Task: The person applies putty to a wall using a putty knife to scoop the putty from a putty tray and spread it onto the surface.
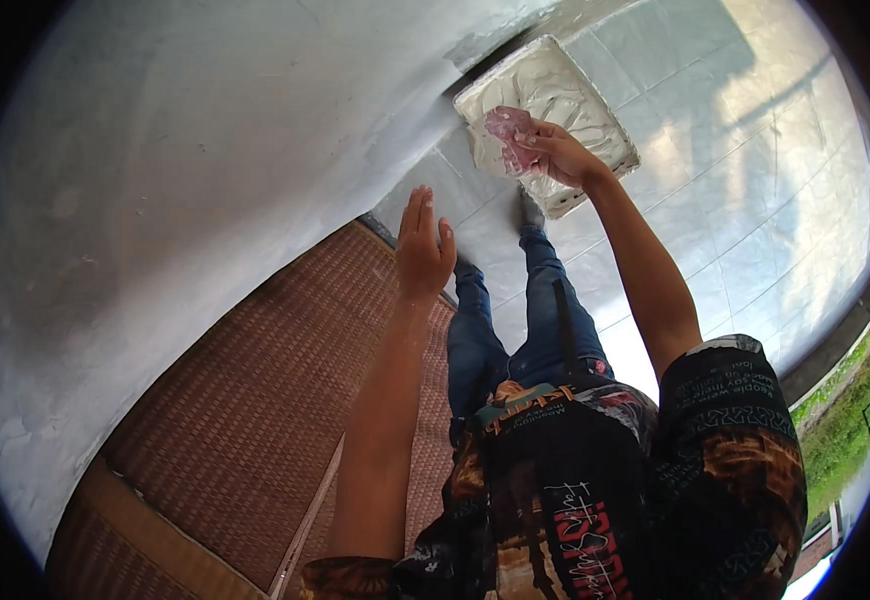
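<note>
Right hand (557, 155) grasping one pink piece (511, 134) over one tray (633, 158); left hand (425, 252) open

At 1 o'clock I see a translucent pink flat piece (512, 135) against creamy off-white paste (577, 95). Pale grey floor tiles (695, 130) at 2 show darker grid lines; the smooth wall (175, 160) at 10 is mottled grey-white. My 8 o'clock shows a reddish-brown woven mat (285, 350) with a small checked weave and tan border. The black cloth shirt (565, 470) at 5 carries red and white lettering and orange-brown patches.
</note>
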A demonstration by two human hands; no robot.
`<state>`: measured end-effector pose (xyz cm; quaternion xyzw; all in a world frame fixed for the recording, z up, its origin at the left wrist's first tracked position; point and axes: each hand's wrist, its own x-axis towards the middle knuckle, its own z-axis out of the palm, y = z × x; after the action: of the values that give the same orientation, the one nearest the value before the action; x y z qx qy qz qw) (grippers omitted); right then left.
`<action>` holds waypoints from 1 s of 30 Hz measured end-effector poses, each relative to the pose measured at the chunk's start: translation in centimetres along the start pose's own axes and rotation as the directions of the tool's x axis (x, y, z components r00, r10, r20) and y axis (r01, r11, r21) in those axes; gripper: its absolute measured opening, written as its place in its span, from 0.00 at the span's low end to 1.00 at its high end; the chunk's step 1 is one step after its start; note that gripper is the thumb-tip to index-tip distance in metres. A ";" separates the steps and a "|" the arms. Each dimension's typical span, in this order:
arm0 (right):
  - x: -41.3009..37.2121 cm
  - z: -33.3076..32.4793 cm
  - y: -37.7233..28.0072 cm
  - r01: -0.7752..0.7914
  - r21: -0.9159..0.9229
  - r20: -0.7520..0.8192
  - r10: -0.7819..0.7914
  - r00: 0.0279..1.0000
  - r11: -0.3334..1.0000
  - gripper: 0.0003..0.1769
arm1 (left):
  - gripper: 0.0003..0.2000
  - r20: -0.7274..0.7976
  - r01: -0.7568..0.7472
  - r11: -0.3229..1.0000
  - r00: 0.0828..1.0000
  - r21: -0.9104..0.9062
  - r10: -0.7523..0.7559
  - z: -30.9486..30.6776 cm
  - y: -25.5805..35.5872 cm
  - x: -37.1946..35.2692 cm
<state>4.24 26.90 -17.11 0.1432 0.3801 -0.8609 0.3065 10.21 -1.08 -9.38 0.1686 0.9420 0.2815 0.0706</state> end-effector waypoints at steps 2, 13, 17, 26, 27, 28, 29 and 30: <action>-1.2 2.8 -1.6 0.084 0.056 0.098 -0.089 0.991 0.995 0.23 | 0.23 -0.057 0.023 1.000 0.998 -0.021 -0.024 -2.6 1.4 0.3; -6.8 24.6 -12.4 0.472 0.119 0.235 -0.487 0.841 0.873 0.22 | 0.24 -0.508 -0.174 0.955 0.815 0.241 0.277 -22.0 5.8 0.2; -9.3 35.6 -15.4 0.561 0.163 0.365 -0.578 0.729 0.811 0.19 | 0.24 -0.630 -0.229 0.917 0.671 0.326 0.391 -31.0 6.4 -2.7; -14.5 52.3 -14.9 0.690 0.150 0.566 -0.634 0.527 0.708 0.18 | 0.25 -0.684 -0.230 0.801 0.423 0.553 0.594 -45.1 6.2 -9.7; -14.8 53.6 -14.9 0.697 0.161 0.580 -0.638 0.506 0.699 0.18 | 0.25 -0.678 -0.223 0.788 0.411 0.574 0.610 -46.5 6.2 -10.2; -15.4 55.0 -14.9 0.706 0.141 0.599 -0.627 0.497 0.694 0.18 | 0.25 -0.679 -0.220 0.778 0.389 0.588 0.623 -47.9 6.3 -10.9; -15.8 56.2 -14.8 0.714 0.120 0.615 -0.617 0.492 0.689 0.18 | 0.25 -0.674 -0.215 0.765 0.370 0.608 0.640 -49.1 6.4 -11.5; -16.2 57.3 -14.6 0.724 0.125 0.626 -0.620 0.473 0.678 0.18 | 0.25 -0.668 -0.210 0.750 0.350 0.627 0.657 -50.4 6.5 -12.0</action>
<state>6.64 -1.16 37.35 -0.3354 0.3479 -0.8734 0.0601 11.73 -25.77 36.61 0.2667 0.7966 0.1157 -0.5300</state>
